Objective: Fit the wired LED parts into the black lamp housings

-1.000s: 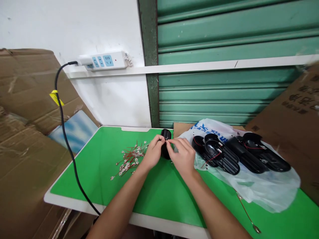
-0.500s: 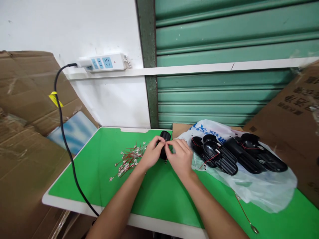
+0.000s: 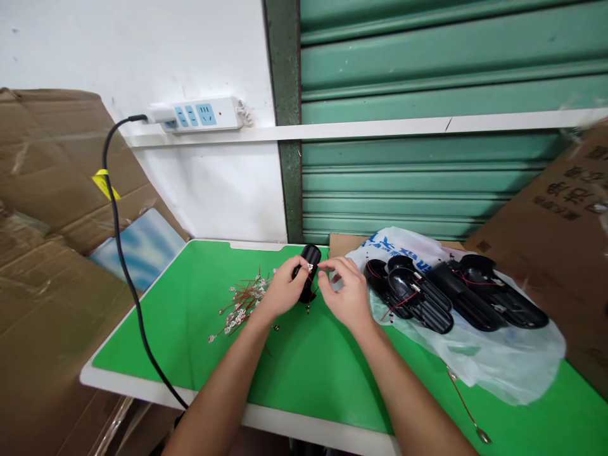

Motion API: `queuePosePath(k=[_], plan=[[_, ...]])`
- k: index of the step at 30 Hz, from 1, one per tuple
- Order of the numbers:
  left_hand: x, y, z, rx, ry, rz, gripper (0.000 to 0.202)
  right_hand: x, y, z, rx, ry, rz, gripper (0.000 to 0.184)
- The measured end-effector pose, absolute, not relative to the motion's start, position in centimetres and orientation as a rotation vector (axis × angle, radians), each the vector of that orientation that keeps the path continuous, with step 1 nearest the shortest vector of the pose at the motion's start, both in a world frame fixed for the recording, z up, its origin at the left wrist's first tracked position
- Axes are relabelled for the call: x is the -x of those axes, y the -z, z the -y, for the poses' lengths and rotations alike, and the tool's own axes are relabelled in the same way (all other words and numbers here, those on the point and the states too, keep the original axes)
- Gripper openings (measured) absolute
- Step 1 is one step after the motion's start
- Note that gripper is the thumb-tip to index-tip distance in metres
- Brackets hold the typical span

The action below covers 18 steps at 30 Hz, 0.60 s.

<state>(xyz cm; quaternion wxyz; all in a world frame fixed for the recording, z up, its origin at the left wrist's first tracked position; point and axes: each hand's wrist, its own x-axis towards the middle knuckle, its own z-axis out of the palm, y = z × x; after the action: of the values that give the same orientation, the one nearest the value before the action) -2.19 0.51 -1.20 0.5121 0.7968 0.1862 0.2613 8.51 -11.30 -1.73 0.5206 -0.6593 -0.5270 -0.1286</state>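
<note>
My left hand [image 3: 285,288] is closed in a pinch on a small metal contact piece [image 3: 310,268], held over a black plastic housing [image 3: 311,254]. The housing lies lengthwise away from me on the green tabletop, partly hidden by that hand. Just right of it, my right hand [image 3: 348,292] has its thumb and fingers apart with nothing visible between them. Beside my left forearm lies a loose pile of metal contacts on red wires [image 3: 242,307]. A short wire end hangs at the near end of the housing.
Several black housings [image 3: 420,294] with red wires rest on a white plastic bag [image 3: 503,361] at the right. One wired contact [image 3: 462,396] lies near the front. A black cable [image 3: 124,266] hangs from the power strip [image 3: 199,115]. Cardboard [image 3: 57,266] stands on both sides.
My right hand has let go and moved slightly right, its fingers opening. The left hand stays pinched, and the contact piece now shows at its fingertips. The housing has shifted slightly left.
</note>
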Motion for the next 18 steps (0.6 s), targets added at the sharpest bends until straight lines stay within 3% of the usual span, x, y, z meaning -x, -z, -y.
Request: queuePosePath(k=[9, 18], plan=[[3.1, 0.8, -0.4, -2.215, -0.612, -0.311, 0.015, -8.6, 1.9, 11.8, 1.973, 0.434, 1.658, 0.012], [3.6, 0.5, -0.8, -2.247, -0.530, -0.389, 0.013, -7.8, 2.6, 11.1, 1.957, 0.546, 1.741, 0.007]])
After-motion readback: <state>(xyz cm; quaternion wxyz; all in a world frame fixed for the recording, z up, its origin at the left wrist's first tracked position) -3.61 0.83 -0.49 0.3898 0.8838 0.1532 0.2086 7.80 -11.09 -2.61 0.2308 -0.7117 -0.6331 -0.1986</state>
